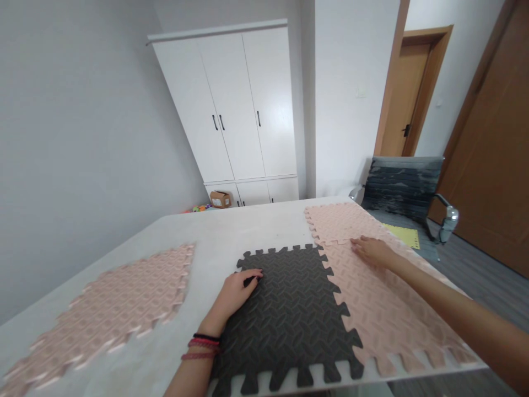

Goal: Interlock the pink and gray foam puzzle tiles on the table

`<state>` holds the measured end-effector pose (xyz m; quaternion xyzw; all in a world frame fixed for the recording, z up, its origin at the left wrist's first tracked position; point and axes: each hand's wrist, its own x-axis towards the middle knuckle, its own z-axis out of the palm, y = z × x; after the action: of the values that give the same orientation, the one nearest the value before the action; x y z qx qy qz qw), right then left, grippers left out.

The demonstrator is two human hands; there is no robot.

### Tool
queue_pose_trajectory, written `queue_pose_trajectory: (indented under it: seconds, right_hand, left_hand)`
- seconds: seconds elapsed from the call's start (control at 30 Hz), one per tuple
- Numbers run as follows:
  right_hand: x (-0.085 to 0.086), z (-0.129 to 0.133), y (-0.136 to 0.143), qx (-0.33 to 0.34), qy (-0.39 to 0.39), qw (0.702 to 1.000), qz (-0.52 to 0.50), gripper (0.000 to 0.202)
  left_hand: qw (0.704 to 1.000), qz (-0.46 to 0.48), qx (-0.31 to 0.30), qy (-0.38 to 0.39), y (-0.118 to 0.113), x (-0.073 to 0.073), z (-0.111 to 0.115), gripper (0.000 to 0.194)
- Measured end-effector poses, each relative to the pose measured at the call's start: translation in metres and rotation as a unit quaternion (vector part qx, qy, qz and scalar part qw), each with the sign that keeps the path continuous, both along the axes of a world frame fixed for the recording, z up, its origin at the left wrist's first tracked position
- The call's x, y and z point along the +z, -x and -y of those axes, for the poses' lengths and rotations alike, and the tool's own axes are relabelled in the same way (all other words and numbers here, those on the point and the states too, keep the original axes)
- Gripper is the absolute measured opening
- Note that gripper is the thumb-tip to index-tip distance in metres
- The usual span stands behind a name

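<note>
Item: dark tile (291, 314), foam, toothed edges, flat on the table (231, 231) at the near middle, its near edge at the table's lip.

Item: pink tile (372, 309), same make, just right of the dark tile; their teeth mesh along the shared seam. A second pink tile (343, 220) joins it at the far end.

Item: loose pink tiles (111, 309), well apart on the left of the table.

Your left hand (237, 289): flat on the dark tile's far left corner, fingers together and slightly curled, pressing down, gripping nothing.

Your right hand (372, 251): open, palm down, fingers spread lightly on the pink tile close to its far seam, gripping nothing.

Handling note: judging from the seams, the teeth look seated but foam springs back. Keep your left hand pinning the dark tile so it cannot slide toward you, and press with your right along each seam tooth by tooth, not in the middle of the tile.

Surroundings: white cupboard (235, 105) at the far wall, grey chair (403, 190) on the right.
</note>
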<state>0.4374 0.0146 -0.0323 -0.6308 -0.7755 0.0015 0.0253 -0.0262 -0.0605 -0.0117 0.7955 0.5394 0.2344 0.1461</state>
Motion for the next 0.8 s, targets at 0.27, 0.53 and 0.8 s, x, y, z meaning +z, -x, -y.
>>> queue_pose_trajectory:
  seconds: [0.27, 0.53, 0.8]
  right_hand:
    - [0.013, -0.006, 0.008, -0.001, -0.002, 1.000, 0.010, 0.051]
    - [-0.004, 0.009, 0.076, 0.112, -0.055, 0.992, -0.009, 0.056]
    - [0.003, -0.004, 0.063, 0.129, 0.015, 0.990, -0.050, 0.064]
  left_hand:
    - [1.000, 0.010, -0.003, -0.007, 0.000, 0.000, 0.001, 0.029]
    - [1.000, 0.000, -0.001, 0.000, 0.000, -0.001, 0.000, 0.029]
    - [1.000, -0.009, -0.004, 0.003, 0.001, -0.002, -0.002, 0.030]
